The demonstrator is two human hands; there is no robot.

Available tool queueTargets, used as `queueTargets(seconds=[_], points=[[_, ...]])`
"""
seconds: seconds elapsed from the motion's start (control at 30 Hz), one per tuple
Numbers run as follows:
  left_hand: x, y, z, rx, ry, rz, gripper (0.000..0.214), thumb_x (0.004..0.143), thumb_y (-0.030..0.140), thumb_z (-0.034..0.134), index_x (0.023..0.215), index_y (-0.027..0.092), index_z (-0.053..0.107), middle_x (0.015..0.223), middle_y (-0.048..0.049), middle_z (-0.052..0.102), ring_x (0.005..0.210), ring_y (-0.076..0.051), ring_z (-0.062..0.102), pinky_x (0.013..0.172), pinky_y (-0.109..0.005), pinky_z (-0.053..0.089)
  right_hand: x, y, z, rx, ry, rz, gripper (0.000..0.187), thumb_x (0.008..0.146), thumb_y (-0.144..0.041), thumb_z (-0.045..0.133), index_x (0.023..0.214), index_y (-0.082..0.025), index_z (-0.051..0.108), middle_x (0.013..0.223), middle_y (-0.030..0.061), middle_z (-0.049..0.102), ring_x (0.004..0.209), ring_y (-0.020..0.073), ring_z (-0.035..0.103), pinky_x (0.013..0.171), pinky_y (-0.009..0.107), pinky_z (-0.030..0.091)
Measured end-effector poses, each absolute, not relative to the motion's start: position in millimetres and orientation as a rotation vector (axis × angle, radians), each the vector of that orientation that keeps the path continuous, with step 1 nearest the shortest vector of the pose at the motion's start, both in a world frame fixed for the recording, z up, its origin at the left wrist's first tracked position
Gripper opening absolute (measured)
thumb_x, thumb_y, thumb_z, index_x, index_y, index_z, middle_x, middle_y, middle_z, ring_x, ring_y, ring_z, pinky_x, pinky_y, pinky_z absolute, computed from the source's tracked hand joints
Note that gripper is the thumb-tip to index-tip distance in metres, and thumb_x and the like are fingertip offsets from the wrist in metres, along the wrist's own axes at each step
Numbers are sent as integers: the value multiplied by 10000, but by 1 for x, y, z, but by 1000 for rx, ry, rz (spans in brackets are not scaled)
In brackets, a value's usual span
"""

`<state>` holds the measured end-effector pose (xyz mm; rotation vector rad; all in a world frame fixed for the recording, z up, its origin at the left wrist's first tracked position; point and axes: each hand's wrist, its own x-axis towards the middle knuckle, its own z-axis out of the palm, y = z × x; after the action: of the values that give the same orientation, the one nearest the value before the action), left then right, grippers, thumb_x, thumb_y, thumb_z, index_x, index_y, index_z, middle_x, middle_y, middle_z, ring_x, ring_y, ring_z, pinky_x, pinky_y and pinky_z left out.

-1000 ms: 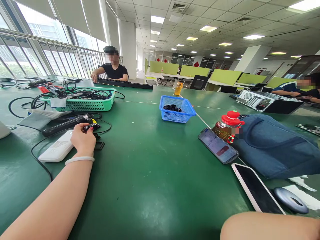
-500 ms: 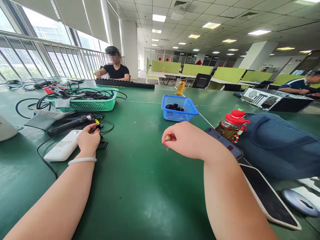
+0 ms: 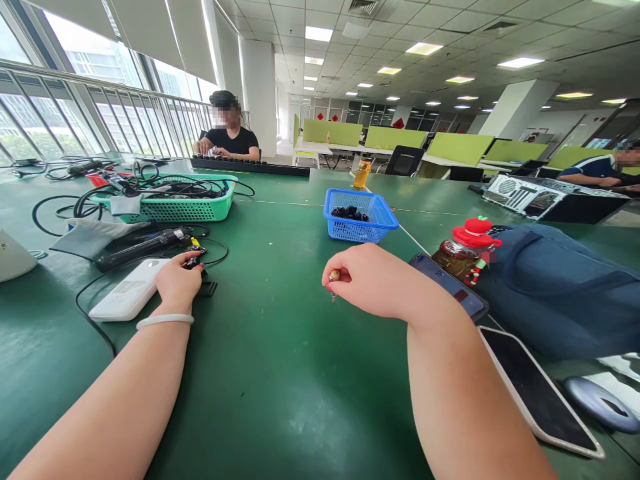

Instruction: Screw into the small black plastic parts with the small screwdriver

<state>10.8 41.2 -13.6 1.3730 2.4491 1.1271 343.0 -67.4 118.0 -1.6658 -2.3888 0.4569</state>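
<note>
My left hand (image 3: pixel 179 279) is closed, its fingertips pinching a small black piece (image 3: pixel 193 263) whose kind I cannot make out. Right beside that hand lies a white power bank (image 3: pixel 127 293). Over the middle of the green table, my right hand (image 3: pixel 357 273) is closed around a small tool (image 3: pixel 335 275) with a rounded tan end. The tool's thin metal tip points down below my fingers, and the rest of it is hidden in the hand. Beyond this hand stands a blue plastic basket (image 3: pixel 357 231) holding several small black pieces (image 3: pixel 351 213).
At the left, a green basket (image 3: pixel 185 211) overflows with black cables beside a black cylinder (image 3: pixel 145 250). To the right are a phone (image 3: pixel 450 287), a red-lidded jar (image 3: pixel 463 250), a blue bag (image 3: pixel 560 293), a tablet (image 3: pixel 543 393) and a grey-blue mouse (image 3: pixel 600 403). A person (image 3: pixel 233 137) sits across the table.
My left fingers have shifted slightly, and the small black piece shows more clearly between them. The right hand has hardly moved. Across the table, the person's hand has moved a little.
</note>
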Motion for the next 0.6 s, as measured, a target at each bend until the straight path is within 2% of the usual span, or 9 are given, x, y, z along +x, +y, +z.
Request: queueTargets(seconds=[0.17,0.3,0.4,0.6], points=[[12,43,-12,1372,2390,1157,424,758,259,645,1176,191,658,995,-95,707,958,-240,630,866,-349,459,344,-68,116,-1661,-2390,449,154,770,-138,565,725,-230,680,684,-11,646,575,121,544,514,235,337],[10,46,-13,1442,2454,1038,440,828,320,544,1246,208,623,856,-82,708,829,-266,632,797,-389,472,343,-69,118,-1670,-2391,467,157,766,-127,565,727,-227,680,693,-6,644,581,123,552,519,238,338],[6,49,-18,1403,2441,1081,425,856,277,459,1244,232,627,776,-61,694,747,-248,618,752,-371,472,341,-67,118,-1700,-2395,467,139,762,-129,581,739,-218,686,696,9,638,577,128,547,528,242,336],[2,51,-23,1413,2389,1177,402,826,265,501,1191,202,657,855,-66,700,750,-219,606,736,-338,470,340,-67,118,-1705,-2398,457,133,769,-139,579,740,-213,685,692,18,626,574,132,535,531,244,327]])
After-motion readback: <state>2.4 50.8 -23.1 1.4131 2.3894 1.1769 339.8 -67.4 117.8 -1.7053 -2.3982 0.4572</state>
